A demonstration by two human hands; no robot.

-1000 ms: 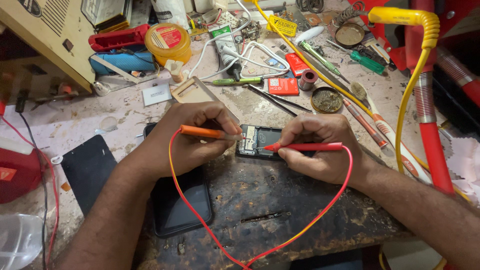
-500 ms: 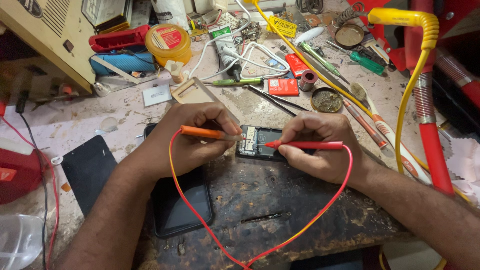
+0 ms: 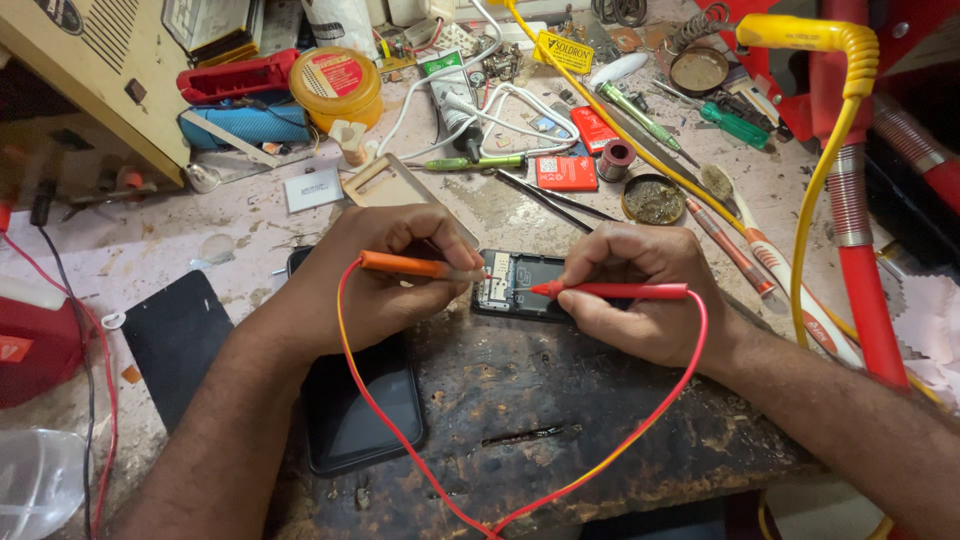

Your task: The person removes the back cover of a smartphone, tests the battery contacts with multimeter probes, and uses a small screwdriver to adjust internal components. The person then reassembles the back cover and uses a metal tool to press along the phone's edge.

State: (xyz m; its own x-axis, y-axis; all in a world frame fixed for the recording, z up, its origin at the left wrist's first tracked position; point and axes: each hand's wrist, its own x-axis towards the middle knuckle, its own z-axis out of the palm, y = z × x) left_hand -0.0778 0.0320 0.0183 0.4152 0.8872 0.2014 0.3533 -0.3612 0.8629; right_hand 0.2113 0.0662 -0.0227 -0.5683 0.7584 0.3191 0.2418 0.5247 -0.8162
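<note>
A small opened black phone [image 3: 518, 285] lies on the worn workbench [image 3: 560, 400], its inner board showing. My left hand [image 3: 375, 270] grips an orange test probe [image 3: 405, 264] whose tip points right onto the phone's left end. My right hand [image 3: 640, 290] grips a red test probe [image 3: 610, 291] whose tip points left and touches the board near its middle. A red and orange lead [image 3: 420, 455] loops from both probes down toward the bench's near edge.
A black smartphone [image 3: 362, 410] lies face up under my left forearm, a dark flat panel [image 3: 175, 335] to its left. Tools, screwdrivers, a yellow tin [image 3: 335, 85], a flux pot [image 3: 652, 198], cables and a red-yellow hose [image 3: 850, 200] crowd the back and right.
Both hands and probes stay on the opened phone; only tiny shifts of the probe tips show.
</note>
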